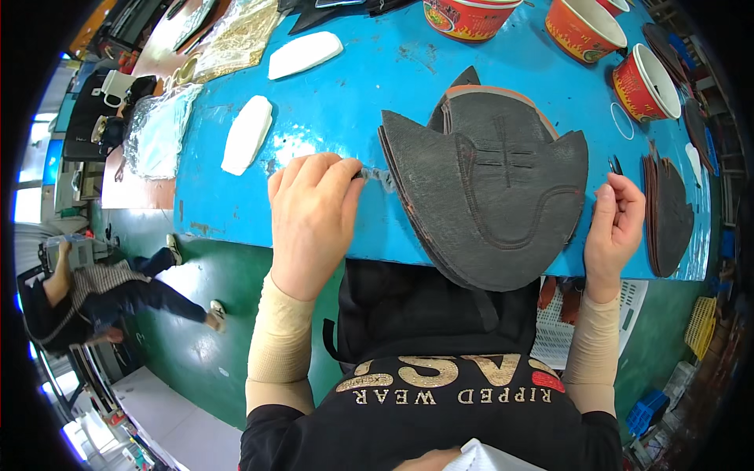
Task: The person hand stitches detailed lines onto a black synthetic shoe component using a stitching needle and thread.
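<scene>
A stack of dark grey leather-like shoe upper pieces (522,204) lies in front of me, its rounded end reaching past the table's near edge. The top piece has curved stitching and crossed slits. Left of the stack, my left hand (312,208) is closed, thumb and index finger pinching a small dark thing, mostly hidden. A greyish smear or strip shows between that hand and the stack. My right hand (616,228) hovers by the stack's right side, fingers curled and thumb pressed in. A small dark pointed tool (616,165) shows just beyond its fingertips; its kind is unclear.
Two white pads (247,135) lie on the blue table (330,110) at left. Red paper bowls (646,82) stand at the far right. Another stack of dark pieces (669,216) lies at right. A clear plastic bag (161,133) is at left; a person (102,294) is beyond.
</scene>
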Motion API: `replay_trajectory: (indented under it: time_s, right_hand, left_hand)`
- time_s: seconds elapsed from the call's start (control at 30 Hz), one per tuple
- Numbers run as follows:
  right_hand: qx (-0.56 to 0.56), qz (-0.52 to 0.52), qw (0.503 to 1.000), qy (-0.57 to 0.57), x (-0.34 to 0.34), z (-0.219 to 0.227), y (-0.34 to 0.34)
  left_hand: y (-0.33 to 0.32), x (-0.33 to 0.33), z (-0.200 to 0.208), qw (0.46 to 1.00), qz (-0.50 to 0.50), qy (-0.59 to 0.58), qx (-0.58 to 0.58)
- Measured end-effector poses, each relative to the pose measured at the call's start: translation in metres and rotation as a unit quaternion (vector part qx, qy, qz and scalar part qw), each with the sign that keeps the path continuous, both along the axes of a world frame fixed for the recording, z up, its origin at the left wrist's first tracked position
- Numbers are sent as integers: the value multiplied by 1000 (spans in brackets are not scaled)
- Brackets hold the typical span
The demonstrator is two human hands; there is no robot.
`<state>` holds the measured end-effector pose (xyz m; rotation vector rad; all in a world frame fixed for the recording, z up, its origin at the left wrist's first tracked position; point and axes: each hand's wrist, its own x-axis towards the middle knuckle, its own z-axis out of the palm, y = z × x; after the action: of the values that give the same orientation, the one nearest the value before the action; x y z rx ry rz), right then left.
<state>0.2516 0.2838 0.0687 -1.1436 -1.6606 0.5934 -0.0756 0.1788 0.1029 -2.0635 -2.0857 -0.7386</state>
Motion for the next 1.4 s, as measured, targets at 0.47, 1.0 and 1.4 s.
replay_trajectory:
  time_s: [0.47, 1.0, 1.4]
  right_hand:
    - [1, 265, 963, 50, -91, 71, -50]
    - [8, 234, 970, 63, -99, 54, -74]
    - [-295, 323, 872, 221, -77, 61, -71]
  left_hand:
    - [-32, 54, 14, 547, -175, -818, -23]
    - [-25, 71, -2, 734, -200, -649, 18]
    - [-14, 72, 10, 762, -265, -591, -28]
